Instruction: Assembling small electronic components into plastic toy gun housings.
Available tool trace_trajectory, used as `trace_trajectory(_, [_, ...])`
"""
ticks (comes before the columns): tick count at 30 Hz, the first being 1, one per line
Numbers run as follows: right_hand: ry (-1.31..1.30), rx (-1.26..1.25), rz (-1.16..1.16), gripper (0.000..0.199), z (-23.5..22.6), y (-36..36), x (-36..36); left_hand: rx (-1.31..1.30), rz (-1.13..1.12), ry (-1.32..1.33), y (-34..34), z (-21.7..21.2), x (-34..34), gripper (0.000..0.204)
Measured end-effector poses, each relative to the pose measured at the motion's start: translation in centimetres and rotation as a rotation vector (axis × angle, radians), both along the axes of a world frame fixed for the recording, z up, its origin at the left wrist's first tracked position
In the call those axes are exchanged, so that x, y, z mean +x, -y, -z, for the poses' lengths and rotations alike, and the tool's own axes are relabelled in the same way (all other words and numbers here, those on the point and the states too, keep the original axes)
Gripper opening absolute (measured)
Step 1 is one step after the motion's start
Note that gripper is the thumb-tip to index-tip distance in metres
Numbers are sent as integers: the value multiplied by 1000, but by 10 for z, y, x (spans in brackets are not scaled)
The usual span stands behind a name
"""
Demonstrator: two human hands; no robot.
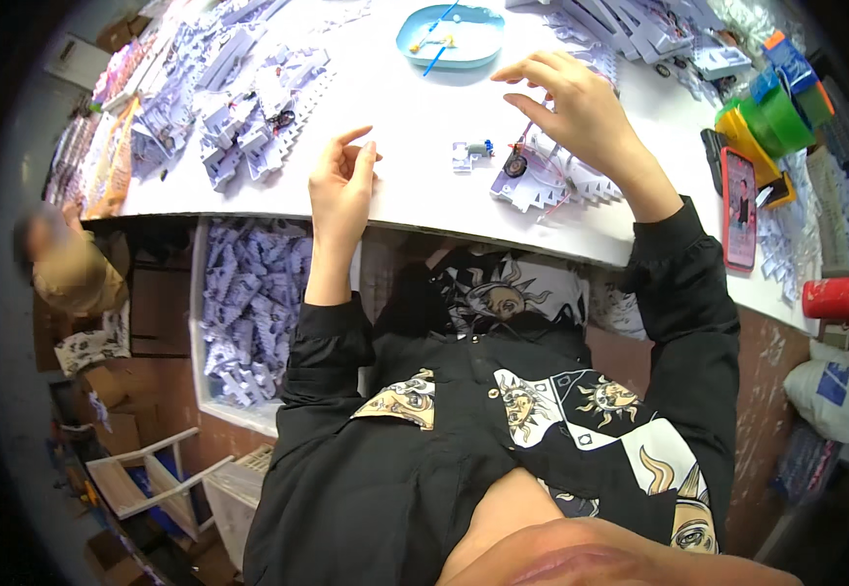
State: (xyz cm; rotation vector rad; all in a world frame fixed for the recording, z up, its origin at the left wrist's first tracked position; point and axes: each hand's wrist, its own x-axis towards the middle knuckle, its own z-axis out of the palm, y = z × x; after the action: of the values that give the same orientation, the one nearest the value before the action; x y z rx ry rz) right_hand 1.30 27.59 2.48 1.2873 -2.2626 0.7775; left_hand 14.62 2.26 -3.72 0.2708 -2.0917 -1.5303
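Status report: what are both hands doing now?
Left hand empty, resting at table edge. Right hand open over white card piece. Small part between them. Nothing blocking.

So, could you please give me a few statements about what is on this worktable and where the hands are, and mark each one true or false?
1. The right hand hovers over a small stack of white card pieces with a dark round part on it. True.
2. The left hand holds the blue stick. False: the blue stick lies in the light blue dish at the far side of the table, and the left hand holds nothing that can be seen.
3. A phone in a red case lies to the person's right. True.
4. The bin under the table edge is empty. False: it is full of white card pieces.
5. A red cup-like container sits at the far right. True.
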Motion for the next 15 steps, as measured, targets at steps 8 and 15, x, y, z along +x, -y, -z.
trace_trajectory(8, [273, 280, -50, 13, -36, 3, 1, -203, 66, 71, -18, 1, -2, 26])
trace_trajectory(15, [-129, 306, 204, 14, -19, 1, -42, -339, 66, 8, -16, -26, -26, 24])
